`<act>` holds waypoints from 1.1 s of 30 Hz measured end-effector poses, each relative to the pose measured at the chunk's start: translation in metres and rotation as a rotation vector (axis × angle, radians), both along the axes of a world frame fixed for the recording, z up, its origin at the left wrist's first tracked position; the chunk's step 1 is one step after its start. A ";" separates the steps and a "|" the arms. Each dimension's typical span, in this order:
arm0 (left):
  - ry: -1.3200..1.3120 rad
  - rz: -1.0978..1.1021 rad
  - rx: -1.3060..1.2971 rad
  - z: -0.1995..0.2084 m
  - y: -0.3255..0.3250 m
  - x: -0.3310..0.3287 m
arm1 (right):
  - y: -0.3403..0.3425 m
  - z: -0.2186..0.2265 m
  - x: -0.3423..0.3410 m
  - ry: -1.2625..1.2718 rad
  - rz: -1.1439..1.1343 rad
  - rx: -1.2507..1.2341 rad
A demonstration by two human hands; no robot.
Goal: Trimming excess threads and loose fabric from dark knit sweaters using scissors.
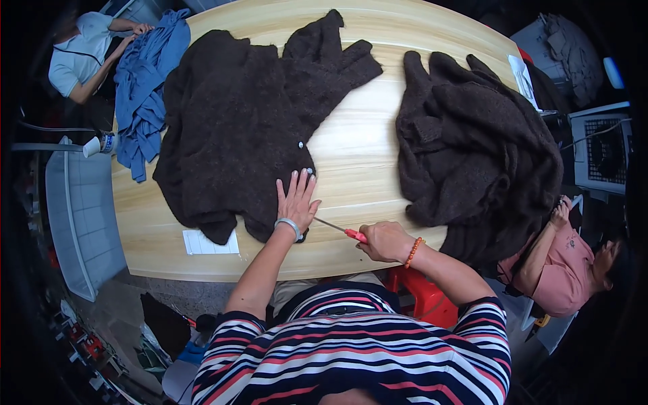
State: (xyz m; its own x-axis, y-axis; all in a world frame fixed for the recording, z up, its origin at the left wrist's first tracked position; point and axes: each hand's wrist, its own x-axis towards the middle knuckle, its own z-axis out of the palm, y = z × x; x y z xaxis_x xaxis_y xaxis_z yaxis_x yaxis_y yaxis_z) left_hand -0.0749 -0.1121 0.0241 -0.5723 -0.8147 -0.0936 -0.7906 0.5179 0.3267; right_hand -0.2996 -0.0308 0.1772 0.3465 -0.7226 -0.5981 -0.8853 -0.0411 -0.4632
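Note:
A dark brown fuzzy knitted cardigan (pixel 229 128) lies spread over the left half of the table, with two small shiny buttons along its right edge. My left hand (pixel 295 201), a pale bangle at its wrist, rests flat on the cardigan's lower right part with fingers stretched out. Closed around a red handle is my right hand (pixel 386 241), wearing an orange bead bracelet. The red-handled tool (pixel 334 225) has a thin metal shaft that points toward my left hand; its tip is close to that hand, and its exact kind is unclear.
Another dark brown knitted garment (pixel 472 148) lies heaped on the table's right side. A white paper (pixel 210 242) sits by the near left edge of the wooden table (pixel 358 135). At the far left a person handles blue cloth (pixel 150 81); another person in pink (pixel 563 270) sits at right.

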 end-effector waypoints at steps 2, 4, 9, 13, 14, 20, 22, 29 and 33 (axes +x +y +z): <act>0.022 -0.021 -0.067 0.006 0.004 0.001 | -0.006 0.002 -0.003 0.009 -0.100 -0.078; 0.195 -0.021 -0.020 0.008 -0.008 0.002 | -0.014 0.005 -0.007 0.003 -0.209 -0.191; 0.334 0.190 -0.217 0.040 -0.078 -0.024 | -0.027 0.005 -0.011 -0.017 -0.234 -0.196; -0.014 0.116 -0.060 0.002 -0.080 -0.016 | -0.049 0.016 -0.009 0.037 -0.243 -0.236; 0.013 0.121 -0.114 -0.006 -0.073 -0.015 | -0.050 0.019 -0.009 0.066 -0.258 -0.238; 0.036 0.109 -0.059 -0.009 -0.066 -0.016 | -0.051 0.001 -0.012 0.025 -0.133 -0.137; 0.043 0.092 -0.097 -0.008 -0.067 -0.014 | -0.062 0.004 -0.013 0.049 -0.225 -0.158; 0.115 0.085 -0.129 -0.013 -0.068 -0.012 | -0.095 -0.014 -0.005 0.064 -0.173 -0.114; 0.100 0.113 -0.132 -0.017 -0.072 -0.012 | -0.068 -0.008 -0.006 0.026 -0.044 0.051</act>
State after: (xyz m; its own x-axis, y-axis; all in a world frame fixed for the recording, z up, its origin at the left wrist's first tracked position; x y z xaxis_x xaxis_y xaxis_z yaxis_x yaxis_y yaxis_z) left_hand -0.0865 -0.1839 0.0070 -0.4773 -0.8759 0.0706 -0.8134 0.4708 0.3416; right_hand -0.3057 -0.0992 0.1694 0.2993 -0.7053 -0.6426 -0.8973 0.0208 -0.4408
